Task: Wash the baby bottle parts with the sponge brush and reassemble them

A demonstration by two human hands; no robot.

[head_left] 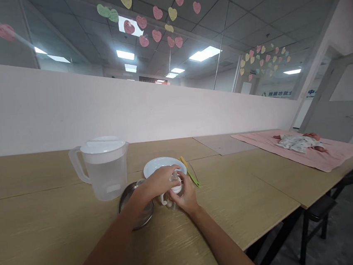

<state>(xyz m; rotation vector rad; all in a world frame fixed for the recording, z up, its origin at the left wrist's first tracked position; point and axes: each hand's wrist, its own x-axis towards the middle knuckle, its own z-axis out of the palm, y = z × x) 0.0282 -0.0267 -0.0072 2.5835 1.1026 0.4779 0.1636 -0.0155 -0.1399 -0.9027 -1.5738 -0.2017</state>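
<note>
Between my two hands stands a clear baby bottle (177, 188) with a white collar, a nipple on top and a white side handle. My left hand (164, 179) closes over its top, fingers round the collar near the nipple. From the right, my right hand (187, 194) wraps the bottle's side. Its lower part is partly hidden by my fingers. Just left, beneath my left forearm, lies a round metal tray (146, 223) with a small clear item in it that I cannot make out. Behind my hands is a white bowl (150, 166).
A lidded clear pitcher (107, 176) holding water stands to the left. Right of the bowl lies a bottle brush (194, 178) with a green handle and yellow head. A baby doll (296, 141) lies on a pink cloth (326, 162) at the far right. A black stool (321, 210) stands beside the table.
</note>
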